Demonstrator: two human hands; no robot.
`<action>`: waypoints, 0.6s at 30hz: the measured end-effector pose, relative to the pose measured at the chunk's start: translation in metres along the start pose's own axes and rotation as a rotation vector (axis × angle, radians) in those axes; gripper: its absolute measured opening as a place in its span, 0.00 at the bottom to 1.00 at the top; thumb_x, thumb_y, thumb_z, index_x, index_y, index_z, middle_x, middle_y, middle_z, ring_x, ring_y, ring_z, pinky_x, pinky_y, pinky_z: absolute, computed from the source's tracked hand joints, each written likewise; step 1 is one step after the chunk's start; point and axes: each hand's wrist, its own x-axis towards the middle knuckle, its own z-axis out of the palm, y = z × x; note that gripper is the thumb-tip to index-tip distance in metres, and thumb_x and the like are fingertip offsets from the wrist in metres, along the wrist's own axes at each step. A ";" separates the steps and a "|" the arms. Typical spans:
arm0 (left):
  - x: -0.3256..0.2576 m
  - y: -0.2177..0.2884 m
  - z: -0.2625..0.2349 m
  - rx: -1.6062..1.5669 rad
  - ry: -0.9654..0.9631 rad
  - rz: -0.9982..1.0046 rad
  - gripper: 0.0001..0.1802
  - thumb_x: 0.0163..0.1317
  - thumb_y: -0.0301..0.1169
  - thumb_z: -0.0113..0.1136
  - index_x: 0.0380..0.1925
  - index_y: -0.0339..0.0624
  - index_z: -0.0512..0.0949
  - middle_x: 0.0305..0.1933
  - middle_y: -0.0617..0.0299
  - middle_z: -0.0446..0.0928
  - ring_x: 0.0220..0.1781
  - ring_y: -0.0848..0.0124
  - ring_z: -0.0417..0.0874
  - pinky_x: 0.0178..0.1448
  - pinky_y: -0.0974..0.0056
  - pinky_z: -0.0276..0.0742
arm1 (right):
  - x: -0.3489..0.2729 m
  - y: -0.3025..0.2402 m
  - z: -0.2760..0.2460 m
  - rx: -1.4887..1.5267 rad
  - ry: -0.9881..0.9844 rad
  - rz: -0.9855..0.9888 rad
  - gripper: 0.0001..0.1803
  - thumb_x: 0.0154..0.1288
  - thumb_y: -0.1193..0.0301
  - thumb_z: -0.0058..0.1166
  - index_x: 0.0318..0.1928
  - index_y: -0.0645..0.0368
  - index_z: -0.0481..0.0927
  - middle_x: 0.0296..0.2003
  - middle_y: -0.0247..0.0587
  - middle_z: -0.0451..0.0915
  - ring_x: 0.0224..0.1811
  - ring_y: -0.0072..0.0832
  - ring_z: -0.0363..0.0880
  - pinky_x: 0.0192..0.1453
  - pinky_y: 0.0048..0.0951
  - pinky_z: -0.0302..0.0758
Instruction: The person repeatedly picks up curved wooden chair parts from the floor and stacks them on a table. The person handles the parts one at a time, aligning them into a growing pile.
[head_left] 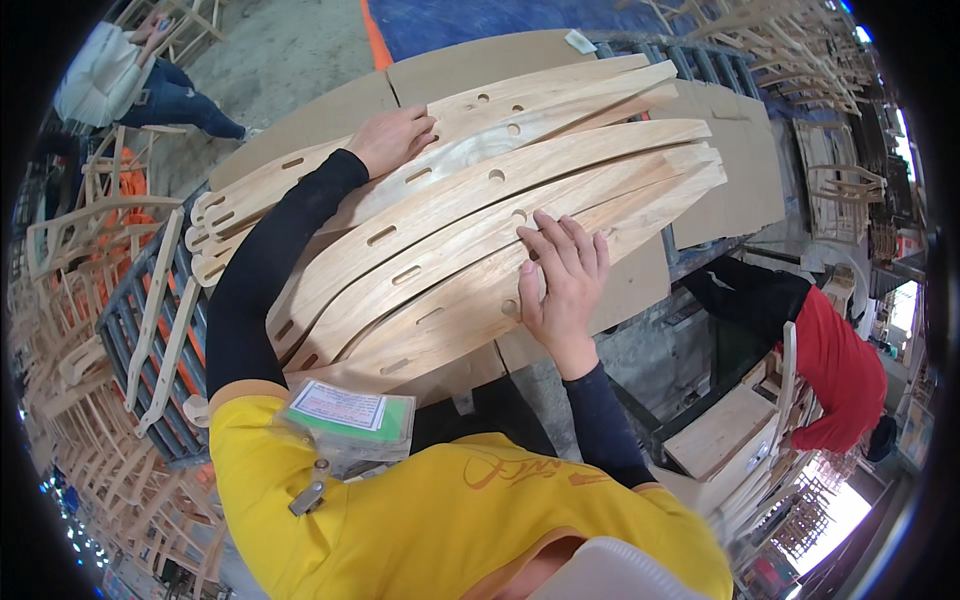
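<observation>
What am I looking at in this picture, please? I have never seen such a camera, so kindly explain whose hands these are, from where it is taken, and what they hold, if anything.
There is no machine arm here: these are a person's two bare hands. One wide fisheye camera on that person's head looks down, so edges bend and the wearer's yellow shirt shows below. Long, curved wooden pieces with slots and round holes lie side by side on cardboard. The left hand is on the farther pieces, fingers bent; whether it grips is unclear. The right hand is spread over the nearer ones, seemingly resting there. Another person in red is at the right.
</observation>
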 end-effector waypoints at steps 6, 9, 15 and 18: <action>0.005 -0.004 0.003 0.058 -0.014 0.068 0.10 0.68 0.35 0.54 0.41 0.40 0.76 0.41 0.54 0.74 0.39 0.54 0.80 0.42 0.51 0.75 | -0.002 0.003 -0.002 -0.004 -0.011 0.003 0.19 0.60 0.65 0.54 0.53 0.49 0.81 0.59 0.34 0.78 0.64 0.39 0.70 0.73 0.49 0.53; 0.007 0.000 0.001 0.069 -0.008 0.057 0.10 0.68 0.34 0.55 0.42 0.40 0.76 0.42 0.54 0.74 0.40 0.53 0.80 0.42 0.52 0.76 | -0.001 0.002 -0.004 0.021 0.011 0.014 0.18 0.61 0.67 0.51 0.52 0.49 0.82 0.58 0.35 0.79 0.63 0.39 0.70 0.73 0.46 0.52; 0.001 0.002 -0.004 -0.040 -0.053 -0.058 0.13 0.69 0.37 0.54 0.46 0.40 0.78 0.47 0.57 0.76 0.45 0.55 0.81 0.48 0.53 0.77 | -0.004 0.003 -0.003 0.069 0.010 0.024 0.19 0.61 0.65 0.53 0.52 0.52 0.82 0.58 0.37 0.78 0.65 0.41 0.69 0.74 0.50 0.51; -0.004 0.002 -0.010 -0.122 -0.125 -0.113 0.18 0.69 0.36 0.54 0.54 0.40 0.77 0.53 0.55 0.76 0.51 0.55 0.80 0.53 0.56 0.76 | -0.003 0.004 -0.001 0.082 0.026 0.019 0.19 0.61 0.64 0.54 0.52 0.52 0.82 0.58 0.37 0.78 0.65 0.40 0.69 0.74 0.49 0.51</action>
